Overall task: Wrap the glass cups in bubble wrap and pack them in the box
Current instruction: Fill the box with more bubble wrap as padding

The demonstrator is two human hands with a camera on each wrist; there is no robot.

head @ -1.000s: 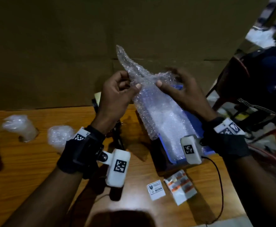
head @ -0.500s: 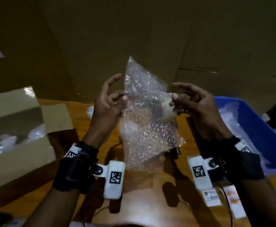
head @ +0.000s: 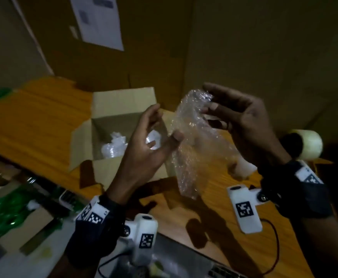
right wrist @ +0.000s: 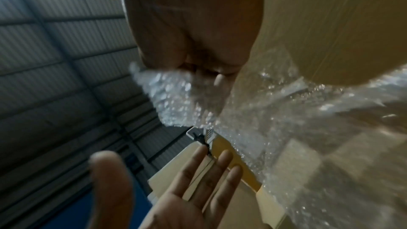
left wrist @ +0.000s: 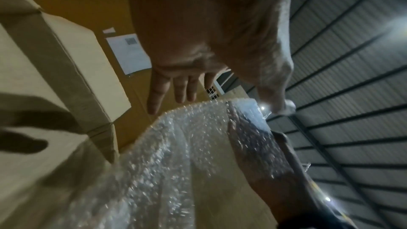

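Holding a bubble wrap sheet upright just right of the box, the right hand pinches its top. The left hand, fingers spread, touches its left edge, nearer the box.

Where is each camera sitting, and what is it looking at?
Head: on the person's head, looking down at both hands, the left hand and right hand, with the bubble wrap and open box.
Left wrist: on the left wrist, looking along straight fingers at the wrap.
Right wrist: on the right wrist; its thumb pinches the wrap's corner.
All three views share the bubble wrap.
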